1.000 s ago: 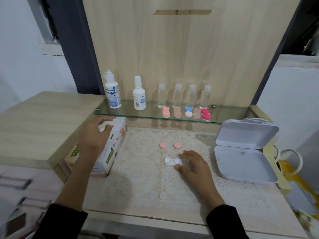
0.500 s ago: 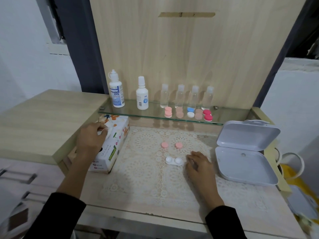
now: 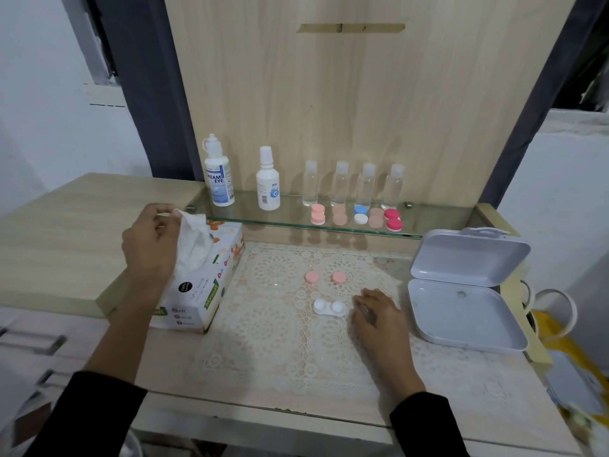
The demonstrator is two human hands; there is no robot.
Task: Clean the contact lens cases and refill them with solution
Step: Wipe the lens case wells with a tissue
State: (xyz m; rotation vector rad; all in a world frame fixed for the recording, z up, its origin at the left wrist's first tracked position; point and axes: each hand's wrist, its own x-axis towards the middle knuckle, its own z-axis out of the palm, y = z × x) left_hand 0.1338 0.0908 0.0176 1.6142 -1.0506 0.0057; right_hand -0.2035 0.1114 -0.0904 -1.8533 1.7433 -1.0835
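My left hand (image 3: 148, 245) pinches tissue (image 3: 194, 245) from box (image 3: 204, 291), surface's left edge, for wiping case (image 3: 329, 307); right hand (image 3: 379, 316) slack beside it

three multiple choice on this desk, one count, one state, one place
1. How many clear bottles stand on the glass shelf? A two, B four, C six.
2. The left hand: A lies flat, B holds a bottle, C pinches a tissue.
3. The two loose pink caps lie: A on the lace mat beyond the white lens case, B on the shelf, C in a drawer.
Key: B, four stand in a row; C, its fingers hold the tissue up; A, both sit on the mat past the case.
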